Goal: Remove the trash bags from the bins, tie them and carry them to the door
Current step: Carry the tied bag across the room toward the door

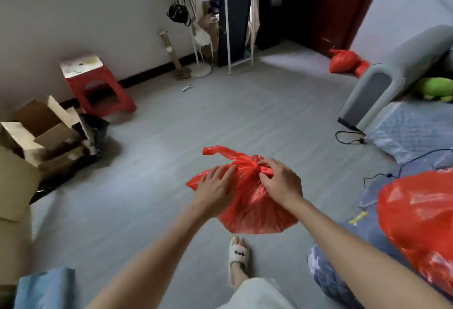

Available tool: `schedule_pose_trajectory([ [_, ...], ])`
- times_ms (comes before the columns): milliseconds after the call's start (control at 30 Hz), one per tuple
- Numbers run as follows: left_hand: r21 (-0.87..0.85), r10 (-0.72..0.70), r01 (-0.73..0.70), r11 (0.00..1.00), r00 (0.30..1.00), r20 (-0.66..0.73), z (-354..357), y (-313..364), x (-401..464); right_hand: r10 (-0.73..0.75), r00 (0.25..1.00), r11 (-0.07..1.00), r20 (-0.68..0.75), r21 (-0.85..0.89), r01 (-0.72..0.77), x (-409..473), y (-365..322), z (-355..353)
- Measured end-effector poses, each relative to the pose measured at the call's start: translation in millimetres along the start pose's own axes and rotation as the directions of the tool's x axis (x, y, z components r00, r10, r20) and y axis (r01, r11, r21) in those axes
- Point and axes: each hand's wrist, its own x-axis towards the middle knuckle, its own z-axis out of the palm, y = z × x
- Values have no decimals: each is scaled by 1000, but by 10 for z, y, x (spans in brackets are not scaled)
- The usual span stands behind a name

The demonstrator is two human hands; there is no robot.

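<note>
A full red trash bag (252, 210) hangs in front of me above the grey floor, its neck gathered into a knot. My right hand (279, 181) pinches the knotted neck at the top of the bag. My left hand (215, 186) lies flat with straight fingers against the bag's left side. One loose handle of the bag sticks out to the upper left. A second tied red bag (343, 61) lies on the floor near the dark red door (343, 2) at the back right. A third, larger red bag (421, 218) sits at the right edge.
Cardboard boxes (41, 137) pile up at the left beside a red plastic stool (98, 83). A grey sofa arm (375, 90) and a blue quilt (411, 130) with cables fill the right. A white rack (239, 24) and coat stand stand at the back. My sandalled foot (239, 254) is below the bag.
</note>
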Motion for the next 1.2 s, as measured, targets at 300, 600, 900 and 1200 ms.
schedule_pose_trajectory([
  [300, 55, 78, -78, 995, 997, 3, -495, -370, 3002, 18, 996, 1000, -86, -8, -19, 2870, 47, -446],
  [600, 38, 239, -242, 970, 968, 76, -366, -514, 6113, 208, 955, 978, -212, 24, -207, 5577, 721, -721],
  [900, 5, 477, -484, 875, 864, 160, -425, 276, 9056, 399, 835, 913, -380, 78, -401, 7766, 1679, -1697],
  [1200, -27, 579, -592, 805, 777, 246, 235, 1774, 11832, 523, 734, 845, -435, 148, -514, 9745, 3498, -2817],
])
